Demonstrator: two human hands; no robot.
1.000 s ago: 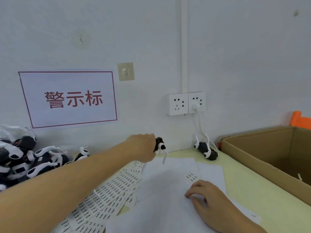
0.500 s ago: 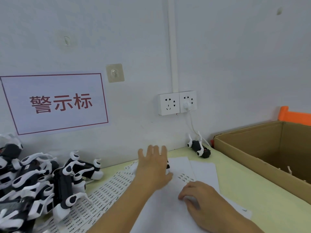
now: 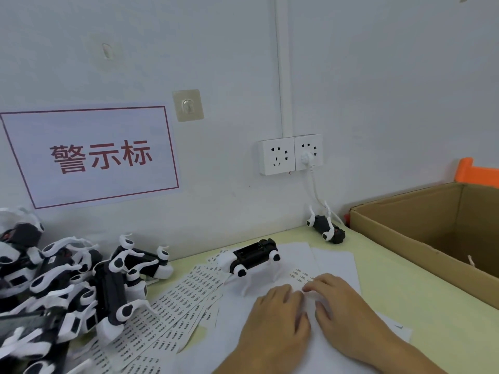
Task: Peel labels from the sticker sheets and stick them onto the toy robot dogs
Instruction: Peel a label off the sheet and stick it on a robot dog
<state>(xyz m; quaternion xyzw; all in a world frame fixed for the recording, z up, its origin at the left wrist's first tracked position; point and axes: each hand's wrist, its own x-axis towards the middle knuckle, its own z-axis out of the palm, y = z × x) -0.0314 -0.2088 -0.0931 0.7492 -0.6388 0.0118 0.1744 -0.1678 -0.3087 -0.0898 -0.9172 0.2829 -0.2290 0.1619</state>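
A black-and-white toy robot dog (image 3: 253, 256) stands upright on a white sheet (image 3: 332, 261), just beyond my hands and untouched. My left hand (image 3: 278, 317) lies flat on the sheet with its fingers stretched forward. Beside it, my right hand (image 3: 340, 306) rests on the same sheet, its fingertips bent down onto the paper just below a small patch of printed labels (image 3: 299, 275). Sticker sheets (image 3: 172, 300) full of labels fan out to the left. A second toy dog (image 3: 326, 229) lies on its back near the wall.
A heap of several toy dogs (image 3: 67, 287) fills the left side of the desk. An open cardboard box (image 3: 405, 238) stands at the right. On the wall are a power socket (image 3: 290, 155) with a cable plugged in and a printed sign (image 3: 91, 155).
My left hand carried a toy dog from near the wall, set it standing on the sheet, let go and drew back beside my right hand. The right hand stayed put.
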